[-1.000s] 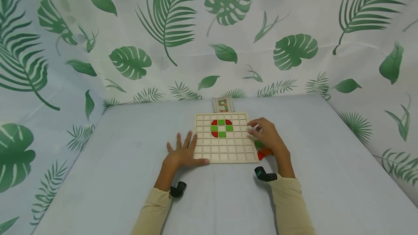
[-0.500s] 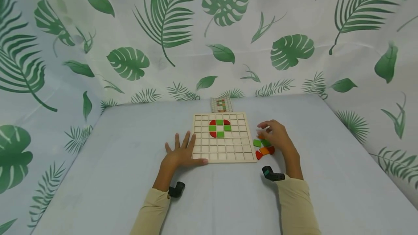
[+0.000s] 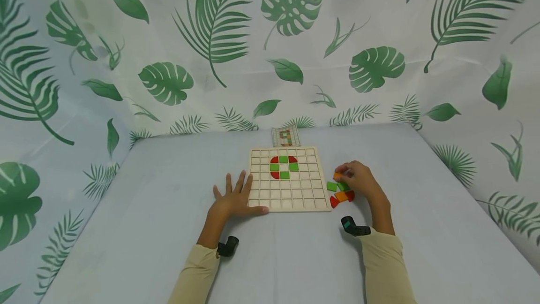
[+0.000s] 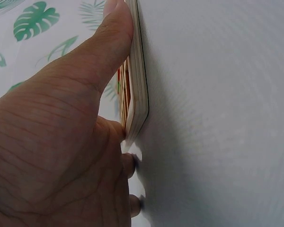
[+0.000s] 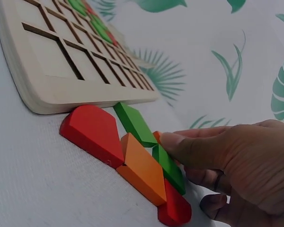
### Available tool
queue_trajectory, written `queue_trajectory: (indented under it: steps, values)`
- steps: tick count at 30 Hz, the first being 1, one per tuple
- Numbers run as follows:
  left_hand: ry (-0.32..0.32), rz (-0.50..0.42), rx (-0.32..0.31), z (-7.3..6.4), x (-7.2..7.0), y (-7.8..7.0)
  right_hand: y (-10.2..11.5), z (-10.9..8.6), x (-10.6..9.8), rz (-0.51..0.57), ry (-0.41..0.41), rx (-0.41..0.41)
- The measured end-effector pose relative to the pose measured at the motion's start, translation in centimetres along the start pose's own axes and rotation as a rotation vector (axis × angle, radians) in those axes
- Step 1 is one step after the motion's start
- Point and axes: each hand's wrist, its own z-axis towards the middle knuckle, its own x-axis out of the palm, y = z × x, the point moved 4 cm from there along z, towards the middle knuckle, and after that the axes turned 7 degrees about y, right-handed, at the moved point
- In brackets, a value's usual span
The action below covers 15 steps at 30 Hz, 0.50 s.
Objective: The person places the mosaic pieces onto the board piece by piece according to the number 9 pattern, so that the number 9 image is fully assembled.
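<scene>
A wooden grid board [image 3: 295, 193] lies on the table, with several red and green tiles [image 3: 284, 175] set in its upper middle cells. My left hand [image 3: 233, 202] rests at the board's lower left corner, fingers spread and straight, thumb along the front edge. To the right of the board, my right hand [image 3: 358, 179] pinches an orange tile [image 3: 338, 176] between thumb and fingers. The thumb hides most of that tile in the right wrist view. Beneath and beside this hand lie loose pieces: green tiles [image 5: 135, 124], an orange square tile [image 5: 144, 170] and red rounded tiles [image 5: 92, 135].
A patterned card [image 3: 286, 136] showing a coloured grid design lies just beyond the board's far edge. The white table [image 3: 168, 172] meets a leaf-printed cloth backdrop [image 3: 236, 79] at the back and sides.
My right hand has moved right, from the board's right edge to the loose pieces, and its fingers have closed on an orange tile. The left hand stays at the board's corner.
</scene>
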Motion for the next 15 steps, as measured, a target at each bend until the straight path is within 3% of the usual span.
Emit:
queue_trajectory:
  steps: [3,9,15]
  values:
    - [-0.003,-0.006,0.008,-0.2,-0.1,-0.1,0.1,0.0,0.2,-0.01,-0.008,-0.006]
    - [-0.025,0.004,0.011,0.8,0.6,0.7,0.2,0.1,0.4,-0.012,-0.014,-0.011]
    - [-0.01,0.005,0.011,-0.3,-0.3,-0.2,0.2,0.3,0.3,-0.004,0.009,0.043]
